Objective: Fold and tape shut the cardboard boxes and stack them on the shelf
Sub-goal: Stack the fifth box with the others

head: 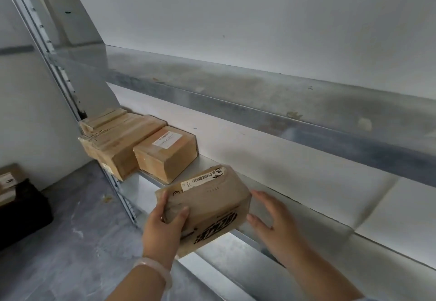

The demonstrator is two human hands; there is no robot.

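1. Metal shelf (207,161) runs from far left to near right along a white wall. All positions below are given against it.
2. Taped box (212,204): brown cardboard with a barcode label along its far top edge and black print on its near face. It sits at the shelf's front edge, about mid-length, tilted, with the near end overhanging the front lip. Cannot tell if its far end rests on the shelf board.
3. Left hand (162,225): clamped on the box's near-left corner, in front of the shelf lip. The thumb lies across the top and the fingers wrap the left side. There is a pale bracelet (153,272) on the wrist.
4. Right hand (271,220): fingers straight and spread, gripping nothing. It is over the shelf's front edge, just beside the box's right end. The thumb tip is at the box's lower right edge; contact unclear.
5. Large box (122,140): on the shelf at its far-left end, against the upright post (59,65), glossy with tape.
6. Small box (165,154): on the shelf just right of the large box, white label on top, close to the large box and apart from the held one.
7. Upper shelf (259,102): above the shelf, its underside grey and smudged.
8. Dark object (21,213): on the grey floor, left of and below the shelf.
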